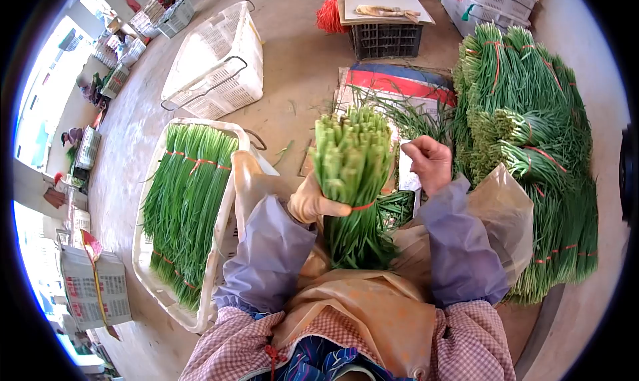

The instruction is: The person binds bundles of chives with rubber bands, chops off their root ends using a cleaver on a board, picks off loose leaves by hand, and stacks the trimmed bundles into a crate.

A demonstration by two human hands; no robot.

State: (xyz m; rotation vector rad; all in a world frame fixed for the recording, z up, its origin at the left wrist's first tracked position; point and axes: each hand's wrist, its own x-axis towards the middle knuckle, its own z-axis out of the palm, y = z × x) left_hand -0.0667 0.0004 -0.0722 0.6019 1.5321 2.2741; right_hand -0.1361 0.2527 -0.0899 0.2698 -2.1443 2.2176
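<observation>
A thick bundle of green stalks (353, 154) stands upright in front of my chest, its pale cut ends up and a red band round its middle. My left hand (314, 201), in a tan glove, is wrapped round the bundle's left side, thumb along the band. Just right of the bundle, apart from it, my bare right hand (431, 162) is closed with curled fingers; what it holds, if anything, is too small to name. Behind and below that hand, a white object (408, 168) and loose green leaves (423, 118) show.
To the left, a white crate (141, 248) holds banded green bundles (190, 201). An empty white crate (226, 88) sits beyond it. A large pile of bundles (532, 148) lies right. Ahead are a black crate (386, 41) with boards and red strings (329, 14). People (93, 88) work far left.
</observation>
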